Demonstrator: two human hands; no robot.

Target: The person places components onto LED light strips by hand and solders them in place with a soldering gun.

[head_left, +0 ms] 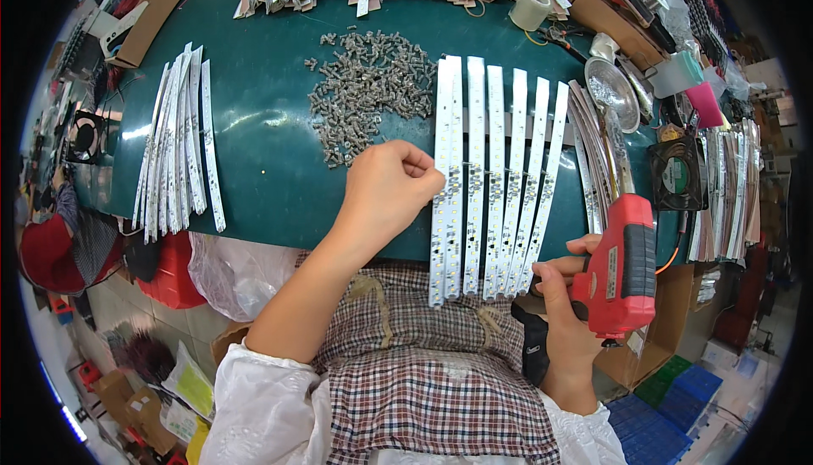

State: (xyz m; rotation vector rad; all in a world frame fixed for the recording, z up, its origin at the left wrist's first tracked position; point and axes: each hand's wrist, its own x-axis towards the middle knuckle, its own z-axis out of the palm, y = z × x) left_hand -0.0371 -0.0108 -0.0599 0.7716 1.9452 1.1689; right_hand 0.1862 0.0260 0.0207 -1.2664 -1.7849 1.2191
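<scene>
Gripping the red electric screwdriver [622,266] tight in our right hand [563,317], down by the lap. Our left hand [389,190] is nearer the white LED strips [487,181], fingertips pinched shut at the leftmost one's edge, though we can't tell whether they hold anything. The strips run lengthwise away from us, with the screw pile [368,92] beyond.

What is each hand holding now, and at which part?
The right hand grips the red electric screwdriver by its handle. The left hand is closed at the leftmost white LED strip; what it pinches cannot be told.

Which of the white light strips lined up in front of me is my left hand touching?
The leftmost strip of the row: your left hand pinches at its left edge, while the other strips lie untouched farther right.
</scene>
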